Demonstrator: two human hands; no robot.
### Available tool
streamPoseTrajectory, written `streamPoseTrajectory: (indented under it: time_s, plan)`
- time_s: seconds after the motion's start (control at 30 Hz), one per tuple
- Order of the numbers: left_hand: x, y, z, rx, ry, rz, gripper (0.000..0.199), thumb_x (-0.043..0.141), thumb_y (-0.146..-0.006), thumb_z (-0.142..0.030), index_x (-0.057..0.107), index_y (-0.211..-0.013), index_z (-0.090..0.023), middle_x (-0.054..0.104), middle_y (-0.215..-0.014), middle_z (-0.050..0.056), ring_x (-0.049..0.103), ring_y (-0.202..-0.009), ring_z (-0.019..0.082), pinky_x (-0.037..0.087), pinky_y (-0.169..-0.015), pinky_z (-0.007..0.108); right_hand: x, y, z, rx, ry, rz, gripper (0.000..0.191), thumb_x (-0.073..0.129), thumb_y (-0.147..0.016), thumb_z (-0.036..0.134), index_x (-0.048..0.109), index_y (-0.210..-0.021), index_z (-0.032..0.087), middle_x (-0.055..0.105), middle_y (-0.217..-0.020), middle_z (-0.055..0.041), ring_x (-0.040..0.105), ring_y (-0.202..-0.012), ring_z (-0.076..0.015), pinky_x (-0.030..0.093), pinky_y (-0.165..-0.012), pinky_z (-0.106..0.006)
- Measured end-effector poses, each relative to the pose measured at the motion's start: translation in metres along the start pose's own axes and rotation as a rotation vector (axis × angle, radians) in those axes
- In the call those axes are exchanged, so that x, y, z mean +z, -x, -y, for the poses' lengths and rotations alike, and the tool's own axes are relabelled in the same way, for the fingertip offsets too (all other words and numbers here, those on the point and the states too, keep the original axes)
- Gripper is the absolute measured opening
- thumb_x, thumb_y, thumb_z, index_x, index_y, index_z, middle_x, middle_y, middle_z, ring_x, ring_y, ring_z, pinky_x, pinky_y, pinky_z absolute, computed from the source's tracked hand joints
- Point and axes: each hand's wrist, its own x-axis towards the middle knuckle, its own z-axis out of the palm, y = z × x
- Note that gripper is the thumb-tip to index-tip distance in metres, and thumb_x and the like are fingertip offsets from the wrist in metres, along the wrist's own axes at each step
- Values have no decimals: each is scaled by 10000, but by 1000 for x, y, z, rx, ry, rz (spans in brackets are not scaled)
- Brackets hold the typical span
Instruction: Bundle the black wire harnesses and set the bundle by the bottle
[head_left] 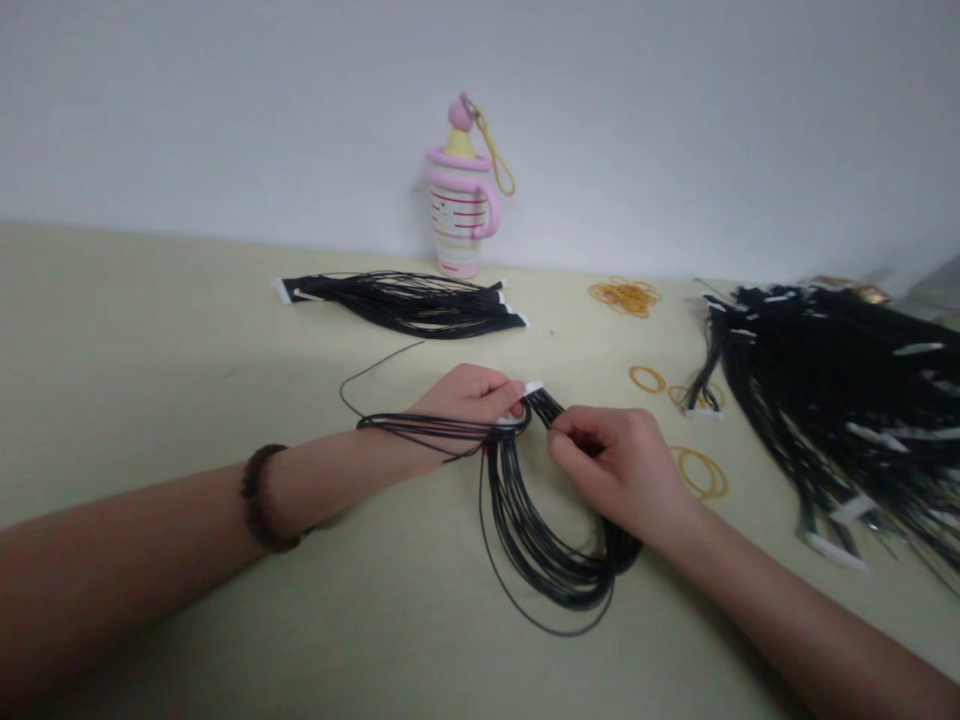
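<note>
A black cable bundle [525, 530] with white end connectors [533, 387] hangs in a loop between my hands. My left hand [472, 395] is closed on the bundle near its white connectors, thumb and fingers pinching. Several loose black wires stick out to the left across that wrist, and one thin wire curls up beyond it. My right hand [619, 455] is closed around the bundle just right of the upper connector. Its fingertips press together on the cables, partly hiding them.
Another black cable bundle [420, 305] lies behind my hands. A pink striped cup [459, 215] stands against the wall. Yellow rubber bands lie in a heap [625, 296] and singly [646, 379] on the table [187, 340]. At right is a large pile of black cables [847, 370].
</note>
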Motion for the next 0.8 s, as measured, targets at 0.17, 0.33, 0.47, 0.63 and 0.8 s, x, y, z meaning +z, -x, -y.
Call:
streamPoseTrajectory:
  time_s: [0.17, 0.33, 0.47, 0.63, 0.8]
  plan:
    - [-1, 1, 1, -4, 59, 15, 307, 428, -835, -347, 436, -596, -154, 356, -551, -37, 292, -488, 69, 196, -453, 213, 2, 0, -1, -38, -13, -40, 203, 490, -756, 152, 534, -558, 140, 427, -474, 61, 367, -438, -34, 275, -464, -167]
    - [-3, 0, 2, 28, 33, 27, 298, 427, -845, -322, 436, -607, -143, 335, -555, -47, 271, -496, 60, 187, -458, 202, 1, 1, 0, -71, -26, -67, 191, 498, -745, 131, 521, -556, 143, 423, -480, 62, 367, -443, -36, 274, -467, -167]
    - [-3, 2, 1, 46, 53, 32, 288, 435, -848, -325, 462, -643, -125, 364, -585, -39, 292, -534, 61, 206, -486, 197, 0, 1, 0, -73, -30, -51, 175, 498, -737, 113, 526, -569, 148, 440, -490, 58, 373, -451, -43, 284, -477, -169]
    - [-3, 4, 1, 64, 56, 46, 299, 433, -857, -345, 457, -660, -121, 362, -603, -41, 292, -555, 62, 217, -505, 199, 0, 0, 0, -87, -13, -55, 184, 488, -760, 122, 518, -581, 153, 445, -502, 54, 377, -460, -50, 288, -488, -177]
    - [-4, 4, -1, 58, -7, 18, 298, 435, -864, -319, 453, -642, -121, 359, -596, -44, 298, -556, 60, 226, -508, 195, 0, 2, 1, -102, 53, -34, 200, 465, -795, 148, 508, -600, 149, 451, -526, 37, 397, -477, -62, 288, -504, -195]
